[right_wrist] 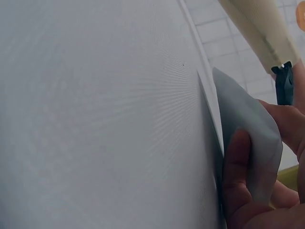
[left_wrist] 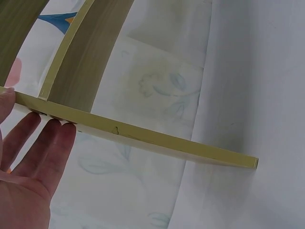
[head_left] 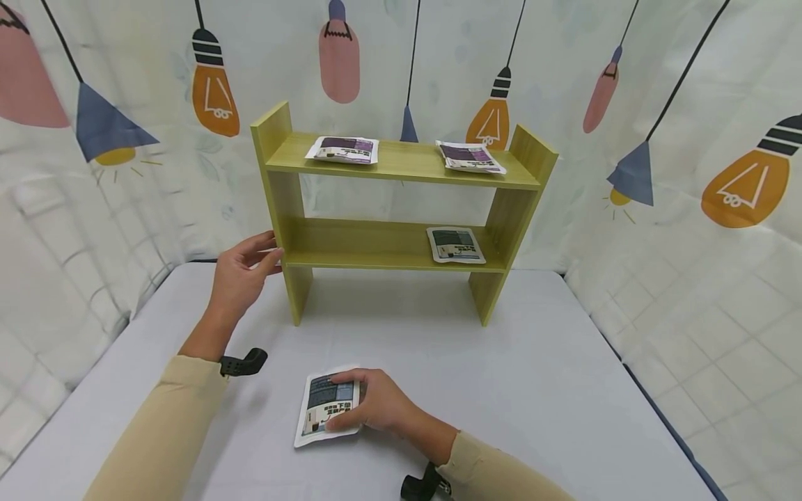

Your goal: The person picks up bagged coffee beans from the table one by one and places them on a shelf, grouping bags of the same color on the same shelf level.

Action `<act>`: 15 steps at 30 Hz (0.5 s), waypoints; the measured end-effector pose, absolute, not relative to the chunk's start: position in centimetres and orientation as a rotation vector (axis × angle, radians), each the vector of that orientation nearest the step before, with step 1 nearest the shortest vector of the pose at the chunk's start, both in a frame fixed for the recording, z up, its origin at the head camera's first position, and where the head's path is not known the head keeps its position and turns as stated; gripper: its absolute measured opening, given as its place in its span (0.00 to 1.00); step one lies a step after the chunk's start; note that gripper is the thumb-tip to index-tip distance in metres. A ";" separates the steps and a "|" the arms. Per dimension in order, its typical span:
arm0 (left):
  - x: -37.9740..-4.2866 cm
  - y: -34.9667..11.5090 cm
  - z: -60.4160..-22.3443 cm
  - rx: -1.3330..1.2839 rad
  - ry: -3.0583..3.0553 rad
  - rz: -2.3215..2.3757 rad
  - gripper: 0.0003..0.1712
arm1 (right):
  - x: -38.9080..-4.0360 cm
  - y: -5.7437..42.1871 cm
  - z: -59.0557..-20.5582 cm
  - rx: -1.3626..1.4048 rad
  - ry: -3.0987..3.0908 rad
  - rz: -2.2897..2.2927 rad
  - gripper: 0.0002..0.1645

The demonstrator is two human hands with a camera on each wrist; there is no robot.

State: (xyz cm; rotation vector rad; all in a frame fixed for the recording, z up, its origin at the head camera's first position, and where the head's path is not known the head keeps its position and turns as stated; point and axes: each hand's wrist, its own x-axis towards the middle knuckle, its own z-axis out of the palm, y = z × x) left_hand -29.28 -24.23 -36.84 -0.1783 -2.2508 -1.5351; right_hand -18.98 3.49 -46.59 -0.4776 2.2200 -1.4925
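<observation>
A yellow-green wooden shelf (head_left: 401, 266) with two boards stands at the back of the table. My left hand (head_left: 243, 273) holds the front edge of its left side panel (left_wrist: 157, 138). In the left wrist view the thumb is at the edge and the fingers touch the panel's outer face. Near the front of the table, my right hand (head_left: 379, 403) grips a flat white packet (head_left: 316, 414) with a dark printed label, thumb and fingers at its right side. The right wrist view shows the plain side of this packet (right_wrist: 255, 126), tilted off the table, between the fingers.
Two purple-labelled packets lie on the top board, one left (head_left: 343, 150) and one right (head_left: 470, 158). A dark-labelled packet (head_left: 455, 245) lies at the right of the lower board. White cloth covers the table (head_left: 532, 390); curtains printed with lamps (head_left: 388, 69) surround it.
</observation>
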 end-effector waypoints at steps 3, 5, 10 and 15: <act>-29.3 -24.2 -36.9 -0.173 -2.253 -1.537 0.30 | -19.0 3.5 -46.5 -0.475 2.185 -1.519 0.39; -29.3 -24.1 -36.9 -0.173 -2.249 -1.540 0.30 | -19.0 3.6 -46.5 -0.474 2.185 -1.520 0.39; -29.3 -24.1 -36.9 -0.171 -2.250 -1.532 0.29 | -19.1 3.7 -46.5 -0.495 2.207 -1.514 0.37; -29.4 -24.1 -36.9 -0.176 -2.246 -1.529 0.29 | -19.4 3.6 -46.6 -0.496 2.188 -1.528 0.36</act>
